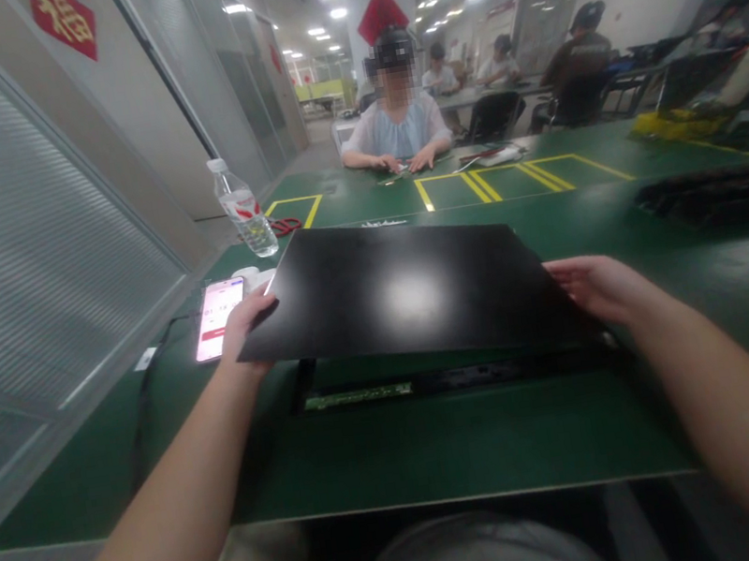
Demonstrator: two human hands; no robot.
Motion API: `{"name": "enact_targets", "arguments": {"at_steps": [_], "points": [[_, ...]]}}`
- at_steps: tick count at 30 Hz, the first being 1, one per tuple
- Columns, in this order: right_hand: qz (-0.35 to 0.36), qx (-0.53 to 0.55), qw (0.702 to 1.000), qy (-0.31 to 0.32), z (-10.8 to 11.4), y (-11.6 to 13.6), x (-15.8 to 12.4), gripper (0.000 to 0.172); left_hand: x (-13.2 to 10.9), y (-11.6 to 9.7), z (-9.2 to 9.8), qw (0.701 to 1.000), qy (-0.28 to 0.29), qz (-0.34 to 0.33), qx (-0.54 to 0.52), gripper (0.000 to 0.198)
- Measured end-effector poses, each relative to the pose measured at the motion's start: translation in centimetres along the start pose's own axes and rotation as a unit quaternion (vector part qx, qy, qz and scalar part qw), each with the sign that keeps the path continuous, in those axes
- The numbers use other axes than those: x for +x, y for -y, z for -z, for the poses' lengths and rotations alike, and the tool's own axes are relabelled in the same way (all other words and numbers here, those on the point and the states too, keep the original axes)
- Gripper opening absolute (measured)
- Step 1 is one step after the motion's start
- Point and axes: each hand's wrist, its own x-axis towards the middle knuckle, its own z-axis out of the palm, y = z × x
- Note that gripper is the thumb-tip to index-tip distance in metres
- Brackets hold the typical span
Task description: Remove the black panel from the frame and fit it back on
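Observation:
A thin, glossy black panel [347, 285], with a lamp's reflection on its face, is held up over the green table. My left hand [250, 324] grips its left edge, thumb on top. At the right edge my right hand [589, 286] is closed on the panel, its fingertips partly hidden behind it. Beneath the panel lies a dark frame [461, 379] with a green circuit board strip [357, 397] along its near side. Most of that frame is covered by the panel.
A lit phone [220, 319] and a water bottle [244, 208] stand to the left, near red-handled scissors [286, 226]. Across the green table [445, 459] sits a person [398, 120], hands on the tabletop. Black items [723, 197] lie at the right.

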Motion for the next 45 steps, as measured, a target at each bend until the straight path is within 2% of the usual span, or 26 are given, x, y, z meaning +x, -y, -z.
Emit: {"name": "enact_targets", "arguments": {"at_steps": [5, 9, 15, 24, 36, 45], "points": [[0.063, -0.004, 0.998, -0.007, 1.2, -0.5, 1.2, 0.023, 0.0, 0.1, 0.1, 0.999, -0.020, 0.001, -0.032, 0.024], [0.085, -0.016, 0.996, -0.033, 1.7, -0.8, 1.7, 0.026, -0.1, -0.1, -0.1, 0.999, -0.019, -0.015, -0.047, 0.023], [0.109, -0.046, 0.990, -0.083, 1.1, -0.7, 1.2, 0.025, -0.1, 0.0, -0.2, 0.999, 0.004, -0.022, -0.024, 0.033], [0.140, -0.145, 0.965, -0.166, 0.3, -0.2, 0.0, 0.020, -0.1, 2.1, 0.1, 0.999, 0.027, 0.001, 0.036, 0.042], [0.163, -0.208, 0.946, -0.185, 0.2, -0.4, 0.2, 0.021, -0.1, 2.5, 0.2, 0.998, 0.041, 0.025, 0.051, 0.053], [0.179, -0.242, 0.933, -0.195, 1.5, -1.1, 1.7, 0.024, -0.9, 2.2, -0.9, 0.997, 0.037, 0.059, 0.035, 0.041]]}}
